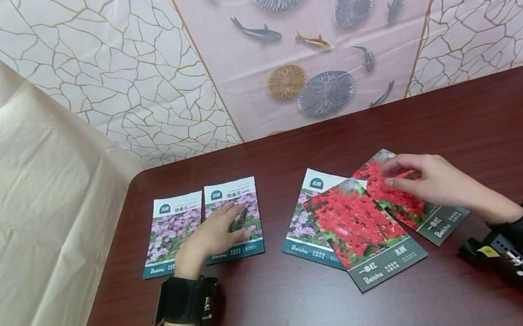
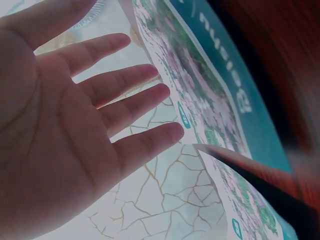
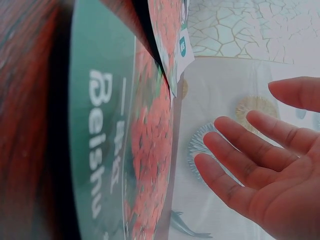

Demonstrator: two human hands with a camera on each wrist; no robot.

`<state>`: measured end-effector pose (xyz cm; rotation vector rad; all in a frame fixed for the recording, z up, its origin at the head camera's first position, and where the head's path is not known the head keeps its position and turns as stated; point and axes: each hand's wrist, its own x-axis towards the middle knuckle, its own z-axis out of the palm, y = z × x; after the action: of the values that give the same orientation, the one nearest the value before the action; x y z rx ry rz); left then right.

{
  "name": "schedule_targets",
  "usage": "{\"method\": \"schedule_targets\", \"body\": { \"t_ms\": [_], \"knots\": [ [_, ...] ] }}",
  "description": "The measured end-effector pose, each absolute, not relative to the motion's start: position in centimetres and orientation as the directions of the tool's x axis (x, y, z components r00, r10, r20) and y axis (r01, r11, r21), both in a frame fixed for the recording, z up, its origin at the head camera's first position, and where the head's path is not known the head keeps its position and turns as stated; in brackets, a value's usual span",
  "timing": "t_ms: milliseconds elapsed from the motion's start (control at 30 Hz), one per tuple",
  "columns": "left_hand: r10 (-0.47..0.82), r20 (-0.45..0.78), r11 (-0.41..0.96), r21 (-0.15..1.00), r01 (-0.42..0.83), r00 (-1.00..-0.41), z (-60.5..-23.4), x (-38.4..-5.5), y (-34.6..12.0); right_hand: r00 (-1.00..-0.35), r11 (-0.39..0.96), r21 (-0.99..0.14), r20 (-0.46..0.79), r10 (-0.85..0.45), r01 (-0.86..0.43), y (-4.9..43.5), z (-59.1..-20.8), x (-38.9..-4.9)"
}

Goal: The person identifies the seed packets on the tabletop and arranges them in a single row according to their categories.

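Observation:
My left hand (image 1: 213, 233) hovers with spread fingers over a seed packet with pink-purple flowers (image 1: 251, 216); in the left wrist view its palm (image 2: 55, 120) shows nothing held. A matching purple-flower packet (image 1: 174, 232) lies just left of it. On the right, my right hand (image 1: 433, 180) is above a red-flower seed packet (image 1: 440, 225), fingers loosely bent and apart from it in the right wrist view. A second red-flower packet (image 1: 357, 222) overlaps a third purple-flower packet (image 1: 299, 231) and an edge of the first red one.
All packets lie flat on a dark reddish-brown table (image 1: 278, 322). A patterned cloth (image 1: 248, 84) hangs behind the far edge, and a cream cloth (image 1: 13, 199) drapes along the left side. Each wrist carries a black strap (image 1: 180, 300) with a camera.

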<state>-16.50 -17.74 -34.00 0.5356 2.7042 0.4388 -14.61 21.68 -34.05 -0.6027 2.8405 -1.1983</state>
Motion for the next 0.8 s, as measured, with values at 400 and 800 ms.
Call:
{"method": "schedule_targets", "body": {
  "t_ms": [400, 800],
  "knots": [
    [0.521, -0.209, 0.829, 0.354, 0.432, -0.828, -33.6, -15.2, -15.0, -0.923, 0.628, -0.692, 0.157, -0.352, -0.357, 21.5, -34.0, -14.3],
    [0.644, -0.219, 0.757, 0.326, 0.567, -0.733, -33.2, -13.3, -12.0, -0.859, 0.585, -0.662, 0.187, -0.477, -0.469, 20.4, -34.1, -13.7]
  ]
}}
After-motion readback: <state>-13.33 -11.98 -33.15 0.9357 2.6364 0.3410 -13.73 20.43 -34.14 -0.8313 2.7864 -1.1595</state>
